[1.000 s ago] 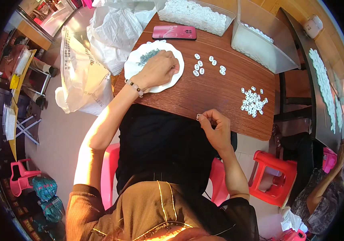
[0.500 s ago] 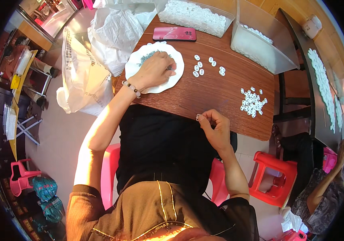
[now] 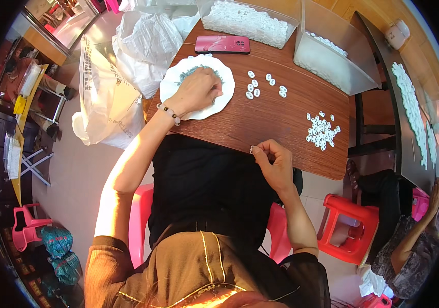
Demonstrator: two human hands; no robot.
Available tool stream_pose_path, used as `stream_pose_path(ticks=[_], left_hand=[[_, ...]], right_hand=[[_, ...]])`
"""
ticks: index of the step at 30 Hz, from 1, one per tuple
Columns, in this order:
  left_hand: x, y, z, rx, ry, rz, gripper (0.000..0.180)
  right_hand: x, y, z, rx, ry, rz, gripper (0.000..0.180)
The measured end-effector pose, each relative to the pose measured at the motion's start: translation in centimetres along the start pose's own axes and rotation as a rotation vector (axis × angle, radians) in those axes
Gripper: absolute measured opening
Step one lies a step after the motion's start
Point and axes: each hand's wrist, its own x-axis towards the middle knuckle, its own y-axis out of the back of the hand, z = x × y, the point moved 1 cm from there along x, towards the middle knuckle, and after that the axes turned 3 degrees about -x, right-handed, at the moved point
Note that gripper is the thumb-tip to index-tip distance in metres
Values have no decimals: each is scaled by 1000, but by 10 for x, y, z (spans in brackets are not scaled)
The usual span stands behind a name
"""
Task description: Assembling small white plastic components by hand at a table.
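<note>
My left hand (image 3: 197, 90), with a bead bracelet at the wrist, rests on a white scalloped plate (image 3: 222, 102) holding small grey-green bits; its fingers are curled over them, and what they pinch is hidden. My right hand (image 3: 273, 163) hovers at the near edge of the brown wooden table (image 3: 260, 123), thumb and fingers pinched on a tiny white piece. A few white button-like pieces (image 3: 260, 85) lie right of the plate. A denser pile of white pieces (image 3: 321, 130) sits further right.
A pink phone (image 3: 222, 44) lies behind the plate. Two clear bins of white pieces (image 3: 245, 20) (image 3: 332, 56) stand at the back. White plastic bags (image 3: 127, 66) hang at the left. Red stools (image 3: 350, 226) stand below. Another person's arm (image 3: 419, 226) is at the right.
My left hand has shifted slightly on the plate, fingers curling over the grey-green bits. My right hand stays pinched at the table's near edge.
</note>
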Motion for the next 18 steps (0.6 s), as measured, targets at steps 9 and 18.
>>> stream_pose_path(ticks=[9,18], left_hand=[[2,-5,-2,-87,31,115,12],[-4,-1,-27,-748,322,271,17]], right_hand=[[2,0,-2,2,6,2,18],[3,-1,0,2,-2,2,18]])
